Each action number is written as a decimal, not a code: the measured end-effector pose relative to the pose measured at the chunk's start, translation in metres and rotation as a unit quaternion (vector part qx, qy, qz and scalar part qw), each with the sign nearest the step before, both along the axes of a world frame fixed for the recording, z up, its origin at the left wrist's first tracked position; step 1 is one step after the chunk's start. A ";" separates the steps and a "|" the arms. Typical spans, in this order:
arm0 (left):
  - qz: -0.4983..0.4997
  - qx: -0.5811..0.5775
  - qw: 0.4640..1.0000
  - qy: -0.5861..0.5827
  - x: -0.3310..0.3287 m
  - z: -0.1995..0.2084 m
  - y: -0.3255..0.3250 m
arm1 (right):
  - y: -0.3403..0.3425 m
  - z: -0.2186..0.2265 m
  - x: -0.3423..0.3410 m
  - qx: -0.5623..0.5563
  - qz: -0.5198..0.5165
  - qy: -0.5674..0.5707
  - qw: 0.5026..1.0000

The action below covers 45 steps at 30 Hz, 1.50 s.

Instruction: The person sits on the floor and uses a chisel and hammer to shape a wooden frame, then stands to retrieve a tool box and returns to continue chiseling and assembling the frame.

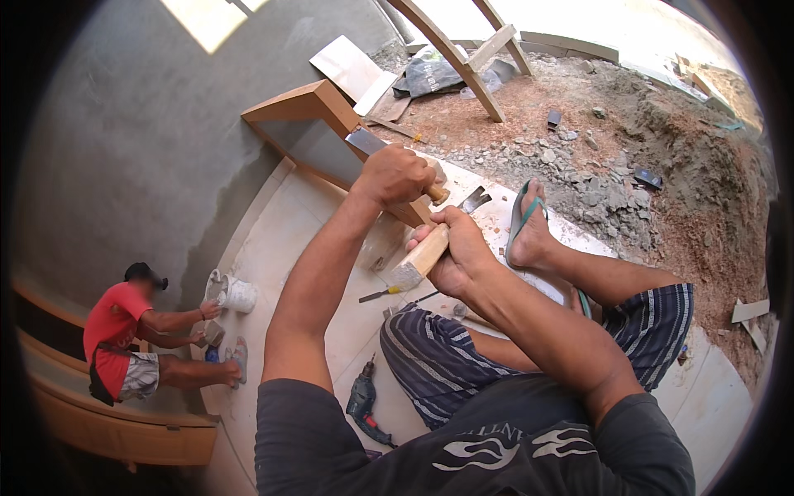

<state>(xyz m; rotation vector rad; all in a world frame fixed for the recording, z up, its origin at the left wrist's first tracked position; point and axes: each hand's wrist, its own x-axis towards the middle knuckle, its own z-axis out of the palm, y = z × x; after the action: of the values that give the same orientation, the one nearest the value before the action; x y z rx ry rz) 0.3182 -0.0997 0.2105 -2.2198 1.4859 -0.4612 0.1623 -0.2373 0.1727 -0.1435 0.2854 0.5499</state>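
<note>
My left hand [397, 175] is closed around a chisel; its broad metal blade [365, 140] points away to the upper left. The blade lies over the edge of a brown wooden frame [327, 103] that leans by the grey wall. My right hand [461, 255] grips a hammer by its pale wooden handle [422, 255]. The metal head [475, 199] shows beyond my fingers, close to the butt of the chisel's handle [438, 195]. Whether the chisel's edge touches the wood I cannot tell.
A power drill [364, 405] and a yellow-handled tool [380, 293] lie on the tiles near my knee. At left, another person [124, 322] crouches by a white bucket [238, 293]. Rubble [579, 182] and a wooden trestle [463, 66] stand beyond my foot.
</note>
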 end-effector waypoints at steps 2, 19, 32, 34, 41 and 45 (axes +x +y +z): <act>0.003 0.001 1.000 0.000 0.000 0.001 0.000 | 0.000 -0.010 0.005 0.018 0.021 -0.027 0.999; -0.058 -0.058 0.992 -0.094 -0.001 -0.008 -0.005 | -0.029 -0.048 0.008 0.034 0.077 -0.113 0.990; -0.037 -0.116 0.991 -0.063 -0.004 0.009 -0.017 | -0.056 -0.076 -0.015 -0.171 0.026 -0.054 0.983; -0.042 -0.106 0.992 -0.049 -0.005 0.008 -0.015 | -0.056 -0.080 -0.014 -0.174 0.027 -0.054 0.983; -0.044 -0.090 0.994 -0.054 -0.009 -0.002 -0.015 | -0.058 -0.087 -0.013 -0.167 0.021 -0.034 0.985; -0.042 -0.096 0.994 -0.037 -0.016 0.000 -0.019 | -0.061 -0.086 -0.015 -0.180 0.018 -0.032 0.983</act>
<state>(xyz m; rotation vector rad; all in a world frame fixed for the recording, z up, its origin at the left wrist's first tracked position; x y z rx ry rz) 0.3024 -0.1188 0.2106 -2.2625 1.5582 -0.7354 0.1470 -0.2987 0.0866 -0.5166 0.3176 0.5248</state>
